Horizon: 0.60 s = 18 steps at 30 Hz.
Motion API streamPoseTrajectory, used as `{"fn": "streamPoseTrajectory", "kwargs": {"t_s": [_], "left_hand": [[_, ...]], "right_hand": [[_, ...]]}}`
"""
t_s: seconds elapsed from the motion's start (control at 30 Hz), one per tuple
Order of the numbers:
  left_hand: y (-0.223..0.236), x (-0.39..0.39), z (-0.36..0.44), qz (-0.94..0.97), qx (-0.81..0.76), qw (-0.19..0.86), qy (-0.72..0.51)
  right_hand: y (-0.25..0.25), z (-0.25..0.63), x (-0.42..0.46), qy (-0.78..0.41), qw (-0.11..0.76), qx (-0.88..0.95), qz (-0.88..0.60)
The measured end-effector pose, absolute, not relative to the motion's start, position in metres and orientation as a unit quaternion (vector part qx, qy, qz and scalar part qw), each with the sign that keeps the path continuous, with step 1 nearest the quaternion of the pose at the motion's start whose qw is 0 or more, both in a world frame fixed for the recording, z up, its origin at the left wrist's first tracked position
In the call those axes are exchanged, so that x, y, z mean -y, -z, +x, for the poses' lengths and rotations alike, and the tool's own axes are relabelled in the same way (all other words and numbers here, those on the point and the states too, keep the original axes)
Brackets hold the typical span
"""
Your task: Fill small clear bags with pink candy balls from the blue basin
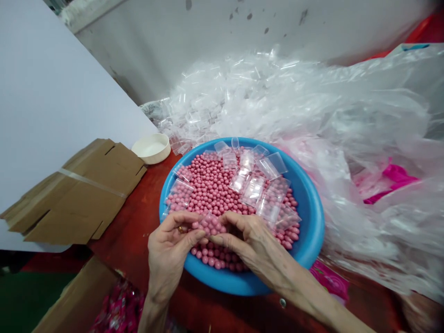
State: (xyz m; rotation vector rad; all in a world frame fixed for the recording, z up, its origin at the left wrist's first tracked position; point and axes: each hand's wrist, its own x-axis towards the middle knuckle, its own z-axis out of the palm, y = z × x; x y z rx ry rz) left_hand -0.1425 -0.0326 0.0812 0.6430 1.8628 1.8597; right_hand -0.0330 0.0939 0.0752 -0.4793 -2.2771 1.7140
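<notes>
Partly hidden at lower centre, a clear bag [207,217] of pink balls [211,227] is clamped between the fingers of the left hand [171,254] and right hand [256,245].

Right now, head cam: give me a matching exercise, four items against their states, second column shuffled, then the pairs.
Items:
1. blue plastic basin
2. white bowl
3. cardboard blank
4. small clear bag

States:
A. folded flat, strapped with clear tape
B. pinched between left hand and right hand, pink beads inside
C. filled with pink beads, clear bags lying on top
D. beside the cardboard, at the red table's far edge

Pairs: 1-C, 2-D, 3-A, 4-B
</notes>
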Motion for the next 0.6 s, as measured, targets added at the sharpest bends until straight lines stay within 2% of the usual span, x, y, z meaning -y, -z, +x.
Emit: {"fn": "streamPoseTrajectory", "kwargs": {"t_s": [0.2,0.37,0.6], "left_hand": [[-0.082,0.034,-0.149,0.246,-0.651,0.238,-0.678],[-0.089,0.032,-0.157,0.268,-0.614,0.303,-0.678],[-0.09,0.033,-0.16,0.293,-0.599,0.328,-0.669]], "right_hand": [[-0.079,-0.036,-0.095,-0.635,0.121,0.748,-0.151],[-0.08,-0.035,-0.096,-0.666,0.102,0.726,-0.134],[-0.079,-0.033,-0.096,-0.644,0.085,0.751,-0.123]]}}
